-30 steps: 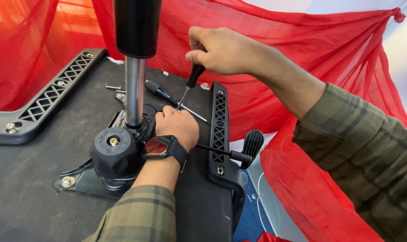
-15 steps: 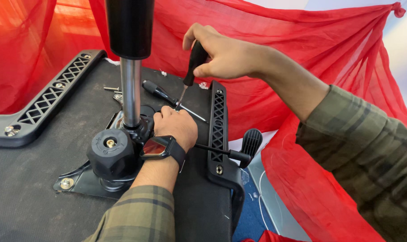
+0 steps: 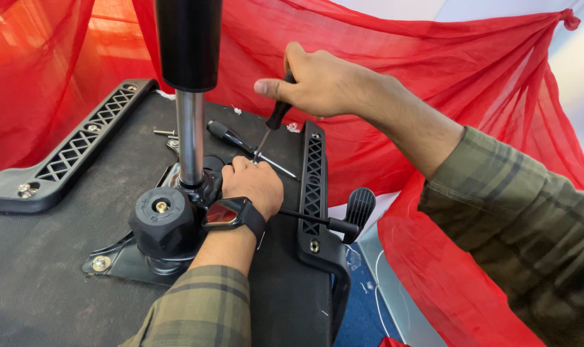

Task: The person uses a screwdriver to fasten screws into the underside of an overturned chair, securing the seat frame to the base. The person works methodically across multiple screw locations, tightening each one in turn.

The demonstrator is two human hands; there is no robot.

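The right hand [image 3: 321, 83] comes in from the right on a bent arm, fingers curled tight around the black handle of a screwdriver [image 3: 271, 125] that slants down and left, its tip at the metal mechanism plate [image 3: 122, 257] just above the left hand. The left hand [image 3: 253, 183], a smartwatch [image 3: 231, 213] on its wrist, rests closed like a fist on that plate beside the chrome gas cylinder [image 3: 190, 135]. A second screwdriver [image 3: 240, 144] lies on the upturned chair seat [image 3: 41, 283] behind.
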